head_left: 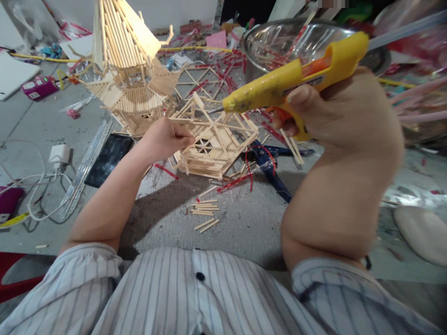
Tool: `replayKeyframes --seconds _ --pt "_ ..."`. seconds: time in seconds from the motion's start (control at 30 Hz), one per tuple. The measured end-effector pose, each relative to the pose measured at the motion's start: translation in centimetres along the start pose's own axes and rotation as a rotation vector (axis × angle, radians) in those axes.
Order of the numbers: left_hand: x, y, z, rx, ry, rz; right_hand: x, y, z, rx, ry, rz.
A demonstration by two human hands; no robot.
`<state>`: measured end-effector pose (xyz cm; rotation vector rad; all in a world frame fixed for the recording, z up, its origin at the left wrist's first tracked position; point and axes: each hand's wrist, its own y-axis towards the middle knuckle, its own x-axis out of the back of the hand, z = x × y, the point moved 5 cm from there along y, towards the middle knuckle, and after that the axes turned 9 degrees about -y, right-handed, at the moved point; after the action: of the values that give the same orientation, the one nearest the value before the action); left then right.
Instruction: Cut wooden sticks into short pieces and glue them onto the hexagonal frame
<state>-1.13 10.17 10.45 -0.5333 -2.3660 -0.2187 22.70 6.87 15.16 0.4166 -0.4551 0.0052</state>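
My right hand (335, 107) is closed round a yellow hot glue gun (265, 90), a finger at its orange trigger. Its metal nozzle points left, over a many-sided frame of thin wooden sticks (223, 160). At the left side of that frame my left hand (171, 137) is closed in a pinch. What its fingertips hold, if anything, is too small to make out. Behind the left hand stands a pagoda-like model of wooden sticks (134, 100) with tiered roofs. Several short cut sticks (204, 209) lie on the table in front of the frame.
Blue-handled cutters (274, 174) lie right of the frame. A black phone (109, 159) and a white charger (60, 154) with cables are at left. At the back right stands a metal bowl (258, 44) holding sticks. Red strips (226, 77) litter the table behind the frame.
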Motion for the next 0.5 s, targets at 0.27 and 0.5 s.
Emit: replayKeyframes --seconds 0.27,0.5 --pt "-0.07 -0.03 -0.06 0.029 -0.007 0.007 0.08 0.14 0.06 -0.003 0.036 0.023" --pt "0.09 -0.08 0.05 0.031 0.006 -0.007 -0.07 0.04 0.10 0.007 0.015 0.034"
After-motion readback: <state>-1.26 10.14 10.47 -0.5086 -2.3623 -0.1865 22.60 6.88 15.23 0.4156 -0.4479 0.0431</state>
